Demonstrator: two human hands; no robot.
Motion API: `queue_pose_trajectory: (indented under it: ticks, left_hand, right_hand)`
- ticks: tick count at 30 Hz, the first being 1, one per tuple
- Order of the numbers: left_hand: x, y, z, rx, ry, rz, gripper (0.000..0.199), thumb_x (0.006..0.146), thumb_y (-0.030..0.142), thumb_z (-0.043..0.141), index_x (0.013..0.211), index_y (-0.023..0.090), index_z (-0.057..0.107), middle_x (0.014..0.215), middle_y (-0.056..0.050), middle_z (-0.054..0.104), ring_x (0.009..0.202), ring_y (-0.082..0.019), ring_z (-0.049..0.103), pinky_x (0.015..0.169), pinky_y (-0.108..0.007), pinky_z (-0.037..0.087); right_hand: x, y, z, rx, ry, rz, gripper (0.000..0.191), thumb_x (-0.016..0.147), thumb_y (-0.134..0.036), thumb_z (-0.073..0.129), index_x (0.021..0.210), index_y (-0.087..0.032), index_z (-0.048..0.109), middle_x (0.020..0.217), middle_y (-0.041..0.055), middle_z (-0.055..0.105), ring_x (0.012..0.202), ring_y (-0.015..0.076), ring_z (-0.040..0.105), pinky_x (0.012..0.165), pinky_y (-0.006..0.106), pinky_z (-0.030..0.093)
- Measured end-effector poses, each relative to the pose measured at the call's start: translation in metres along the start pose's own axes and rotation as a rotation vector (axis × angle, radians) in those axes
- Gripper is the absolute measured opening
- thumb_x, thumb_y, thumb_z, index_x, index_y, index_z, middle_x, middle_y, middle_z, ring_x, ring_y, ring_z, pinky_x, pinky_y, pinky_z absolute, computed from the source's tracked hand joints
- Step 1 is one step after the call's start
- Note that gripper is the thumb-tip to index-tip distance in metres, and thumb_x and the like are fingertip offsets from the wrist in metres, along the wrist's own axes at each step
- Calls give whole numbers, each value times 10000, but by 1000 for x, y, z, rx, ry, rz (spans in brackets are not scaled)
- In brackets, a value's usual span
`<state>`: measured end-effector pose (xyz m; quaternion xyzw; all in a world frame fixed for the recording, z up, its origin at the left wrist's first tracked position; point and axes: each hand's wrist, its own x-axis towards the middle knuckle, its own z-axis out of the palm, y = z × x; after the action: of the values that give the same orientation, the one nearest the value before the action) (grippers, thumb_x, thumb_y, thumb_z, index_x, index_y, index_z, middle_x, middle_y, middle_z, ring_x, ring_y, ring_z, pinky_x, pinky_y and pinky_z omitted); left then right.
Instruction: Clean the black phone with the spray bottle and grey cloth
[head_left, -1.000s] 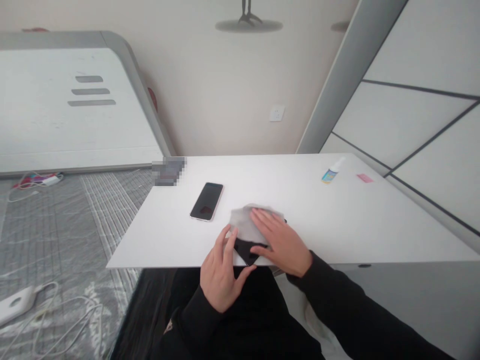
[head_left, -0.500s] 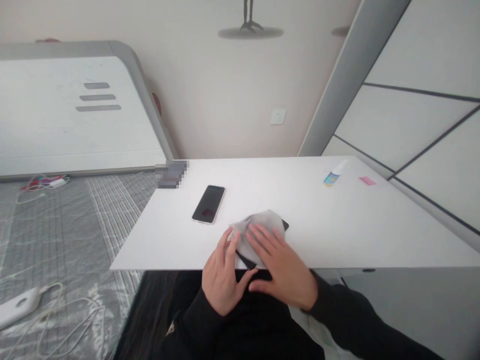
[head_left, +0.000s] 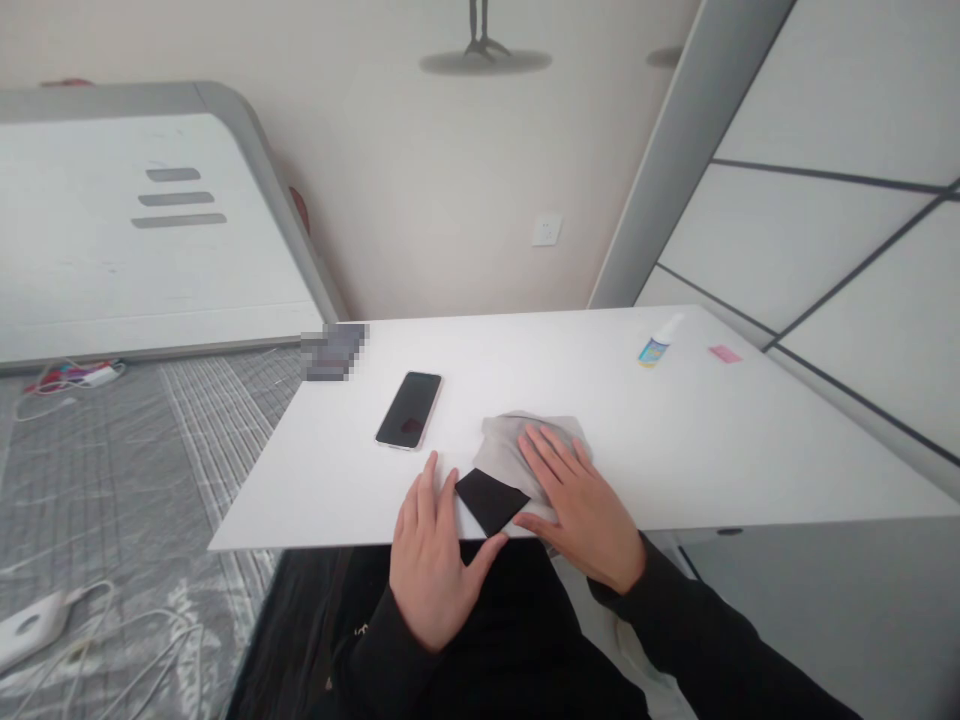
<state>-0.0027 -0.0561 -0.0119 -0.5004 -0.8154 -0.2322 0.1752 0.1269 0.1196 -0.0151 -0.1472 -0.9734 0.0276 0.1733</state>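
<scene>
A light grey cloth point(head_left: 501, 438) lies spread over a flat black object point(head_left: 491, 502) near the table's front edge. Only the near left corner of the black object shows; the cloth hides the rest, so its kind is unclear. My right hand point(head_left: 574, 500) rests flat on the cloth with its fingers stretched out. Beside the black object's left edge, my left hand point(head_left: 435, 555) is open, its fingertips on the table and its thumb near the bottom corner. To the left lies a smartphone point(head_left: 409, 410), dark screen up.
On the white table point(head_left: 300, 480), a small spray bottle point(head_left: 657, 347) and a pink slip point(head_left: 725, 354) lie at the back right. A blurred-out dark item point(head_left: 335, 352) is at the back left. A bed point(head_left: 90, 480) with cables stands to the left.
My right hand has slid the cloth to the right, uncovering more of the black object's near corner. My left hand has moved slightly left, off the cloth. The view has shifted a little.
</scene>
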Motion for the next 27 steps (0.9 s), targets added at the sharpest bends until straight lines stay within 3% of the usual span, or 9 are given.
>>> queue_pose_trajectory:
  ticks: [4, 9, 15, 18, 22, 25, 27]
  left_hand:
    - [2, 0, -2, -36, -47, -1, 619, 922, 505, 628, 1384, 129, 464, 1435, -194, 556, 1302, -392, 518, 1030, -534, 491]
    - [8, 2, -4, -213, -59, -47, 564, 856, 373, 724, 1305, 153, 465, 1343, -190, 585, 1272, -372, 542, 1042, -547, 484]
    - [18, 8, -3, -537, -206, -95, 398, 917, 185, 550, 1292, 196, 416, 1032, -89, 709, 894, -255, 711, 774, -383, 586]
    - [21, 9, -1, -482, -189, -48, 254, 940, 195, 502, 1193, 199, 527, 977, -84, 724, 859, -264, 709, 744, -381, 578]
    - [21, 8, 3, -444, -126, -9, 157, 913, 175, 491, 1005, 194, 617, 896, -77, 735, 801, -258, 709, 707, -364, 582]
    - [20, 9, 5, -408, -54, 37, 191, 908, 140, 458, 908, 205, 638, 866, -69, 750, 794, -244, 724, 766, -363, 597]
    - [20, 10, 6, -363, -31, 46, 178, 943, 167, 479, 934, 204, 652, 835, -53, 756, 759, -226, 731, 839, -370, 598]
  right_hand:
    - [0, -2, 1, -3, 21, 8, 839, 1002, -679, 299, 1584, -76, 285, 1616, 193, 354, 1494, 358, 313, 1167, 594, 328]
    - [1, -2, 4, -8, 48, 8, 841, 1006, -667, 311, 1615, -100, 188, 1625, 181, 341, 1503, 359, 297, 1157, 609, 338]
    - [7, -1, -5, 93, 196, 47, 954, 969, -744, 275, 1632, -106, 24, 1655, 223, 238, 1536, 393, 198, 1152, 655, 315]
    - [8, -14, -11, 145, 222, -20, 966, 955, -768, 272, 1630, -108, 65, 1646, 218, 268, 1542, 396, 171, 1158, 667, 288]
    - [4, -37, -16, 198, 140, -248, 968, 949, -781, 270, 1611, -81, 183, 1601, 198, 381, 1537, 366, 209, 1176, 606, 303]
    - [5, -31, -18, 183, 121, -318, 918, 967, -757, 285, 1595, -88, 250, 1562, 187, 449, 1511, 348, 294, 1193, 581, 288]
    - [9, -17, -20, 147, 157, -231, 867, 988, -725, 275, 1593, -104, 259, 1550, 190, 464, 1487, 349, 346, 1197, 590, 270]
